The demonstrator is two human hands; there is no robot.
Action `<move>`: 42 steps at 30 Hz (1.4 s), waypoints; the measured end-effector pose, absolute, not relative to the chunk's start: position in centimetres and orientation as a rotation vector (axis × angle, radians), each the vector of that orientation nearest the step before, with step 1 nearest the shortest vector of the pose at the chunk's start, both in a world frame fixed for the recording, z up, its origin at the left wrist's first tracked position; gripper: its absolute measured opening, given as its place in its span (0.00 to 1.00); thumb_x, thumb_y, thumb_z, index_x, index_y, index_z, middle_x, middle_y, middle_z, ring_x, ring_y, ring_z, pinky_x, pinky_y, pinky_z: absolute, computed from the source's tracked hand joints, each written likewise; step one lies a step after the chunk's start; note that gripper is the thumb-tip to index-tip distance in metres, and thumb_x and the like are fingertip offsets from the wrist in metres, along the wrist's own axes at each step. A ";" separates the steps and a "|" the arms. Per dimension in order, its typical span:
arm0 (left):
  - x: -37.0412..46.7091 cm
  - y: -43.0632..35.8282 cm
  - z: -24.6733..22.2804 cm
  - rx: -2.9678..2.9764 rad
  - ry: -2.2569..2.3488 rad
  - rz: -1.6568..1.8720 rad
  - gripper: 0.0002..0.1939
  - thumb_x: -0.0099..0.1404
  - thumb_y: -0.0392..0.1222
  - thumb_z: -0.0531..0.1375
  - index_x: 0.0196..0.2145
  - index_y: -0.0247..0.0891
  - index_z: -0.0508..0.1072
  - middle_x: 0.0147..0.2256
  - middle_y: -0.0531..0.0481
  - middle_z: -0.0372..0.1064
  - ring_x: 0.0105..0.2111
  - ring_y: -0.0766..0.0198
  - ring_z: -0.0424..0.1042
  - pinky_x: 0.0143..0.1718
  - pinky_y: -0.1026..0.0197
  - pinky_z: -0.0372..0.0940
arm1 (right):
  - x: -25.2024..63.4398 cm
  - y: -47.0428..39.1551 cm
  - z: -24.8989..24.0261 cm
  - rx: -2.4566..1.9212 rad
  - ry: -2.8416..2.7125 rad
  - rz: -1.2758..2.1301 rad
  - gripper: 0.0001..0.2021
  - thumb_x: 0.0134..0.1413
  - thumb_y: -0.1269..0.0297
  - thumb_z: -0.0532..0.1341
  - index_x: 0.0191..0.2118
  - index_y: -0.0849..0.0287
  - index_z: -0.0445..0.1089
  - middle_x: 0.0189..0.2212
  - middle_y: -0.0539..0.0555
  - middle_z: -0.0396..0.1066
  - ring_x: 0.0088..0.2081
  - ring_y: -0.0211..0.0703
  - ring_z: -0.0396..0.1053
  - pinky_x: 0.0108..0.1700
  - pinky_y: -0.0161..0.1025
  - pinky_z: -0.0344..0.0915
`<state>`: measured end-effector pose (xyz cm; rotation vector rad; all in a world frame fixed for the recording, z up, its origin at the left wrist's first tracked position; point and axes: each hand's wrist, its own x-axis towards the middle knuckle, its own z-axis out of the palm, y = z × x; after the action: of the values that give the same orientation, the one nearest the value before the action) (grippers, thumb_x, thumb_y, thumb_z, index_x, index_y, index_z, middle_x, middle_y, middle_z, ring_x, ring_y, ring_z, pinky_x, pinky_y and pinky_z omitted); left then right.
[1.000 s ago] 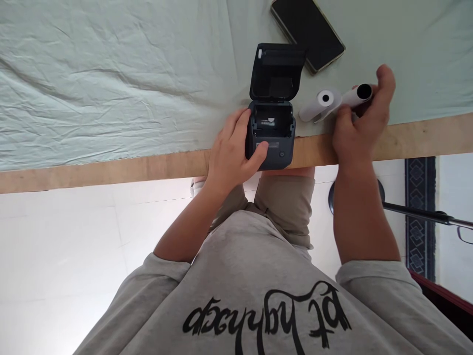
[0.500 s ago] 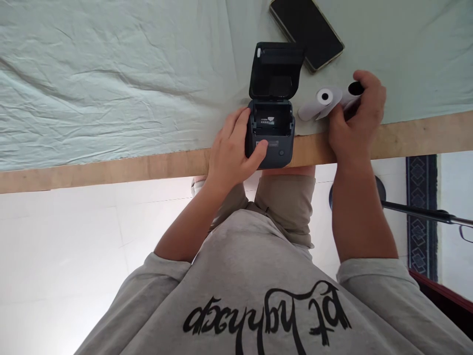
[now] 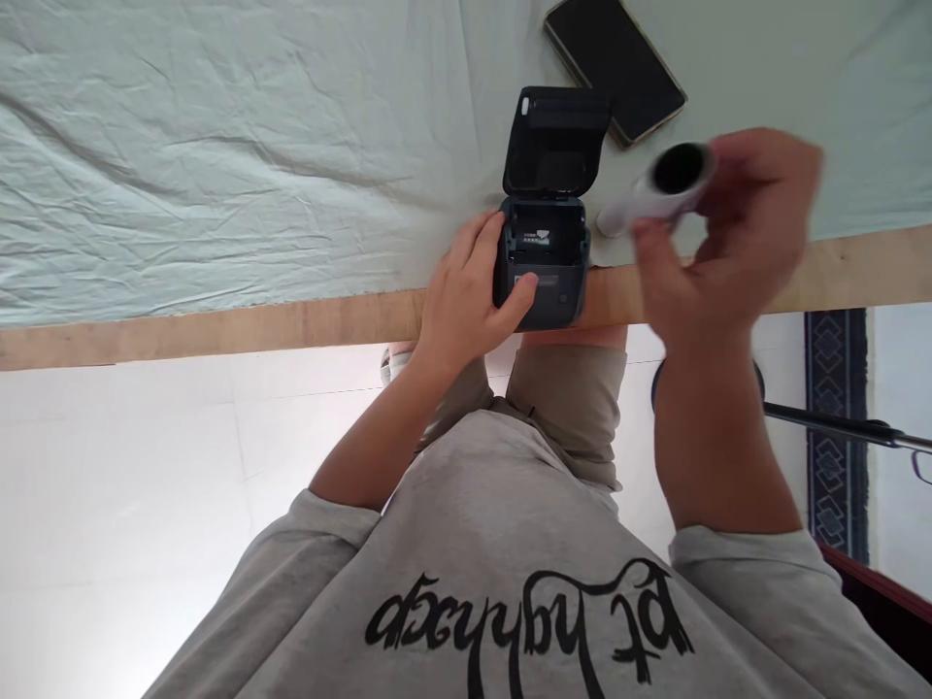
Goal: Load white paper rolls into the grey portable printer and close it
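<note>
A small dark portable printer (image 3: pixel 539 309) stands at the table's front edge, its lid (image 3: pixel 554 141) flipped up and its paper bay bare, with a small white label inside. My left hand (image 3: pixel 466 291) grips its left side, the thumb lying over the front. To the right, my right hand (image 3: pixel 749 233), somewhat blurred, holds a white paper roll (image 3: pixel 659 202) between thumb and fingers. That roll's wide dark end opening faces up toward me. Behind it, a second white paper roll (image 3: pixel 610 221) is mostly hidden on the cloth.
A black phone (image 3: pixel 618 63) lies beyond the printer, close to its raised lid. Pale green wrinkled cloth (image 3: pixel 254 146) covers the table, with a bare wooden edge (image 3: pixel 327 317) along the front. Below right, a dark pole (image 3: pixel 822 419) stands near a patterned strip on the floor.
My right hand has lifted the wide-cored paper roll off the cloth and tilted it, and it now covers most of the other roll. My left hand stays on the printer.
</note>
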<state>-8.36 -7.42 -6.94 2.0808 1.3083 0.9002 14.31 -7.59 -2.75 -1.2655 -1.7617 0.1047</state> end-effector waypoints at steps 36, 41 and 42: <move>-8.4 -7.0 -7.4 2.010 1.360 0.919 0.29 0.70 0.61 0.56 0.62 0.43 0.61 0.63 0.39 0.64 0.64 0.48 0.64 0.65 0.47 0.62 | 10.3 -10.1 -2.4 -1.408 -1.930 0.281 0.04 0.58 0.64 0.62 0.33 0.49 0.74 0.37 0.52 0.74 0.40 0.49 0.73 0.46 0.53 0.71; -8.5 -7.0 -7.4 2.017 1.324 0.921 0.29 0.68 0.57 0.59 0.62 0.43 0.62 0.64 0.38 0.63 0.64 0.46 0.64 0.65 0.46 0.62 | 11.2 -7.0 -1.1 -1.396 -1.937 0.076 0.17 0.51 0.72 0.60 0.48 0.52 0.70 0.51 0.56 0.72 0.58 0.52 0.69 0.60 0.56 0.66; -8.6 -7.0 -7.5 2.015 1.322 0.925 0.30 0.68 0.56 0.59 0.62 0.43 0.61 0.64 0.39 0.64 0.64 0.46 0.65 0.64 0.46 0.63 | 11.1 -6.1 -0.9 -1.407 -1.975 0.071 0.23 0.48 0.74 0.59 0.52 0.55 0.67 0.56 0.57 0.70 0.62 0.53 0.66 0.65 0.57 0.63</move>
<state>-8.56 -7.01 -7.47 2.0149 1.3224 0.9253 11.15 -6.10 -0.86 -1.4070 -1.9751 0.0710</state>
